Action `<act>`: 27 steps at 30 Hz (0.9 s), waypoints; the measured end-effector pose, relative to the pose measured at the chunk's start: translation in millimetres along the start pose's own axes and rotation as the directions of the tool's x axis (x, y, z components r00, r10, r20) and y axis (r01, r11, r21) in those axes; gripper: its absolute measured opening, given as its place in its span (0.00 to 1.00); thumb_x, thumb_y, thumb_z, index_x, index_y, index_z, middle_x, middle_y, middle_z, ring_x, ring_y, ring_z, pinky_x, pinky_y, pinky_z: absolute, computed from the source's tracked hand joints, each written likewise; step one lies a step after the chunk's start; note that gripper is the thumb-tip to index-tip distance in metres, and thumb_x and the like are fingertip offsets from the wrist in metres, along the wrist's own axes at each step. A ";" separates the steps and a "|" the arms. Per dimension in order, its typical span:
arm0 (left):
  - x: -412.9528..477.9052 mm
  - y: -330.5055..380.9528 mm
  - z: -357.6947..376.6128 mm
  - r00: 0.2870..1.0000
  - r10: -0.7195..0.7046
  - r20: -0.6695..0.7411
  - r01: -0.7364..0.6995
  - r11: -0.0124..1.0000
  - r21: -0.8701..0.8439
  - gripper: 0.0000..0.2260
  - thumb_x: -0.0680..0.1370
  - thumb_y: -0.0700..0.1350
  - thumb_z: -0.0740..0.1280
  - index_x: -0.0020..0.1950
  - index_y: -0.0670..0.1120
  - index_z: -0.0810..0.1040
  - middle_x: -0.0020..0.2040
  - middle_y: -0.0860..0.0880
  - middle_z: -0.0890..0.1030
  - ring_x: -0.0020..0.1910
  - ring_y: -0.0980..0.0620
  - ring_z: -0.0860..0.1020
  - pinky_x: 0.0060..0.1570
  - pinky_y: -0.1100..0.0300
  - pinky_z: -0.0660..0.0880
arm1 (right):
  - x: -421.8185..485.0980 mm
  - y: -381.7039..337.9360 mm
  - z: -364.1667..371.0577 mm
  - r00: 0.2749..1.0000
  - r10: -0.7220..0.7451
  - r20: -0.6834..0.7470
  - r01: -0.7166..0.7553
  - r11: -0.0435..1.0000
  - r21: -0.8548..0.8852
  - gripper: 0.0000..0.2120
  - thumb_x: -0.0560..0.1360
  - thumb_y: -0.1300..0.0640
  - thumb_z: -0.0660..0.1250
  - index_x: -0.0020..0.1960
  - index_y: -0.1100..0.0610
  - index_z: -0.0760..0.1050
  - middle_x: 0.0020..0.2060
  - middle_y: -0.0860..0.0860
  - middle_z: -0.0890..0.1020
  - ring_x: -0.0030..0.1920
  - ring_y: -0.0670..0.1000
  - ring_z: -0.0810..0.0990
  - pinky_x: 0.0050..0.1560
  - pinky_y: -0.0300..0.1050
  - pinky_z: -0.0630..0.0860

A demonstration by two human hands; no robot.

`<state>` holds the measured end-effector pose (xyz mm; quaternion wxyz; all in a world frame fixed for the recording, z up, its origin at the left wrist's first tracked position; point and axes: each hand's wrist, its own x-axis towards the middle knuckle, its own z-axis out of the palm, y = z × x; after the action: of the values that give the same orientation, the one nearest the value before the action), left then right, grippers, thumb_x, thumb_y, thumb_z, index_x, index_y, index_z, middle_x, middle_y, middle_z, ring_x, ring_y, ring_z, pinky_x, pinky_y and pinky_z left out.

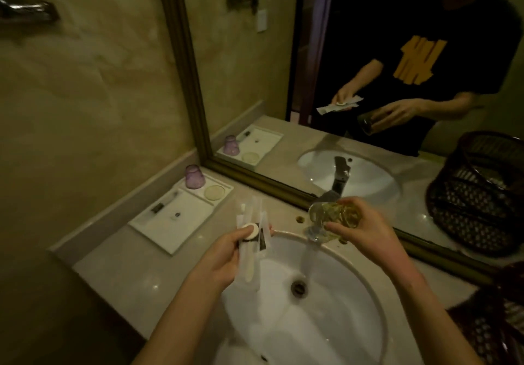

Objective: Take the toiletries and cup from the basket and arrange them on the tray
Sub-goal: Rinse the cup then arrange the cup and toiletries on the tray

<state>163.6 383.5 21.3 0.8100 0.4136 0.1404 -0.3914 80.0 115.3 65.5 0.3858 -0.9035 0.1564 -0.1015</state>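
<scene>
My left hand [226, 259] grips a bundle of white wrapped toiletry packets [252, 240] with a small round white piece on top, held over the left rim of the sink. My right hand [365, 228] holds a yellowish clear glass cup [334, 214] tipped on its side in front of the tap. The white tray [170, 222] lies on the counter to the left, against the wall. On it stand an upturned purple cup [194, 177], a round yellowish coaster [214, 192] and one wrapped packet [164, 204]. The dark woven basket [493, 327] shows at the lower right edge.
The white sink basin [297, 308] with its drain fills the foreground. The metal tap [326, 197] stands at the mirror's base. A gold-framed mirror [192, 109] runs behind the counter and reflects a person, the tray and the basket. A marble wall is on the left.
</scene>
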 end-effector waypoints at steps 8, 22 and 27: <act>3.1 49.6 -61.5 0.998 0.046 -0.045 -0.048 0.998 -0.031 0.14 0.79 0.39 0.66 0.61 0.36 0.82 0.60 0.37 0.83 0.61 0.41 0.81 0.65 0.43 0.73 | 29.0 -37.9 66.1 0.998 -0.015 0.063 0.017 1.000 -0.023 0.29 0.67 0.45 0.79 0.64 0.45 0.73 0.56 0.47 0.79 0.54 0.49 0.80 0.51 0.45 0.81; 35.1 193.3 -233.7 0.994 -0.105 0.002 0.105 0.991 -0.081 0.12 0.80 0.38 0.64 0.59 0.34 0.82 0.55 0.36 0.84 0.50 0.43 0.86 0.43 0.51 0.84 | 86.8 -149.8 241.0 0.992 0.120 0.034 -0.117 0.989 -0.091 0.29 0.67 0.43 0.79 0.64 0.47 0.76 0.54 0.47 0.80 0.51 0.50 0.82 0.52 0.56 0.82; 43.6 229.3 -273.0 0.986 -0.169 0.003 0.169 0.985 -0.039 0.16 0.79 0.38 0.66 0.66 0.35 0.78 0.60 0.37 0.83 0.59 0.43 0.82 0.64 0.47 0.75 | 109.3 -175.3 288.2 0.983 0.172 0.055 -0.162 0.975 -0.154 0.29 0.67 0.44 0.79 0.64 0.49 0.75 0.53 0.49 0.80 0.50 0.51 0.81 0.48 0.54 0.84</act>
<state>390.4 654.4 -43.2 0.7818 0.3846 0.1826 -0.4556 305.1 382.2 3.6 0.3295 -0.9164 0.2259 -0.0258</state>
